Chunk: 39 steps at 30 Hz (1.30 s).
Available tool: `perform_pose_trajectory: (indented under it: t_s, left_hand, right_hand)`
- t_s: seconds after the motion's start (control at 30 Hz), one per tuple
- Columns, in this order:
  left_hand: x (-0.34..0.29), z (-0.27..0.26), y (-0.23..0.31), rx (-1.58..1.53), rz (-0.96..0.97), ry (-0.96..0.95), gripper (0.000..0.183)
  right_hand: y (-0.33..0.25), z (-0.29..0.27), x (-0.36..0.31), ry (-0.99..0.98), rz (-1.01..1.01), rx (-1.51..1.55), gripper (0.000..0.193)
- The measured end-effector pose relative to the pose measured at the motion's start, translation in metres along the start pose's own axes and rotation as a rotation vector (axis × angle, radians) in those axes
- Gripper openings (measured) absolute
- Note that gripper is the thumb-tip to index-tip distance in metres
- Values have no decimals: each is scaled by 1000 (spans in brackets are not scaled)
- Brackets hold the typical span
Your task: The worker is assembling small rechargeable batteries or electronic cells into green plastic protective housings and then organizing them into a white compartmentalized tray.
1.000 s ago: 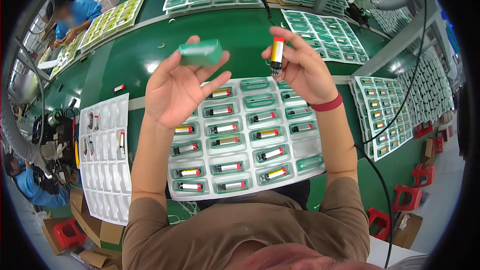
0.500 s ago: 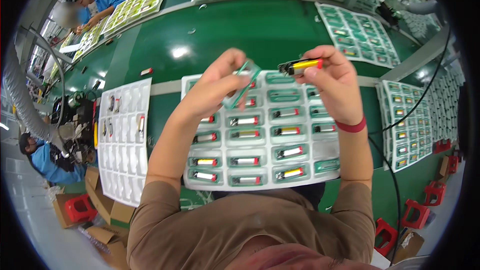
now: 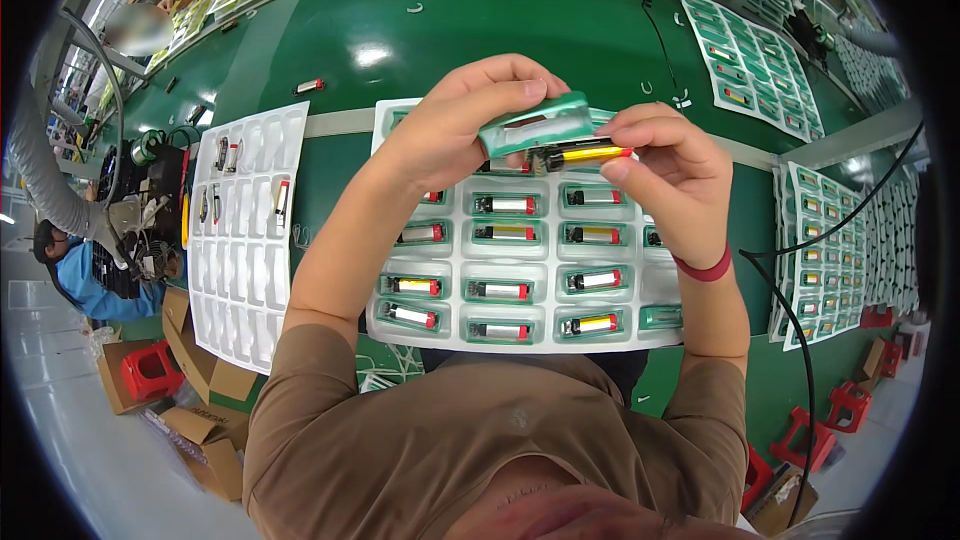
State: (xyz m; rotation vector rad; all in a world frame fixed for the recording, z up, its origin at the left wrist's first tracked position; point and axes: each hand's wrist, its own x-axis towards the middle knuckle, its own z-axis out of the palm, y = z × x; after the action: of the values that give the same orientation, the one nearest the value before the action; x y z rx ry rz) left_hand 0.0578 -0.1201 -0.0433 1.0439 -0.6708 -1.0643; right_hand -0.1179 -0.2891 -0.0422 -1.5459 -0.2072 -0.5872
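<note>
Judging by looks, red-ended cylinder (image 3: 582, 154) seems light, stiff, best gripped mid-body; it's pinched by right hand (image 3: 680, 168), green case (image 3: 548, 126) by left hand (image 3: 462, 118).

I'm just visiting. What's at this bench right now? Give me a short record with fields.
Left hand: holds a see-through green case
Right hand: holds a small yellow-and-black cylinder, red at one end
Case and cylinder: close together; contact unclear
Below the hands: white tray with rows of similar cylinders
Person's left: second white tray, with some loose parts
Right wrist: red band
</note>
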Motion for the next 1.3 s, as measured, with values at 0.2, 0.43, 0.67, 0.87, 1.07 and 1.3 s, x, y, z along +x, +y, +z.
perform_pose_trajectory:
  t_s: [0.2, 0.43, 0.67, 0.87, 1.07, 1.3]
  left_hand:
    - [-5, 15, 8, 107, -41, -11, 51]
    - [-5, 18, 3, -113, -36, -69, 63]
    - [-2, 9, -2, -124, -57, -165, 64]
    - [1, 5, -7, -172, -91, -224, 66]
    - [-1, 11, 0, -165, -90, -180, 66]
    - [1, 6, -5, -158, -86, -203, 64]
  right_hand:
    - [12, 2, 0, 72, -88, -241, 26]
    - [12, -2, 6, 72, -241, -490, 26]
    - [20, -1, 7, 44, -320, -499, 26]
    - [24, -6, 5, 26, -333, -453, 25]
    - [26, 0, 4, 71, -344, -377, 27]
    - [27, -6, 8, 18, -354, -439, 26]
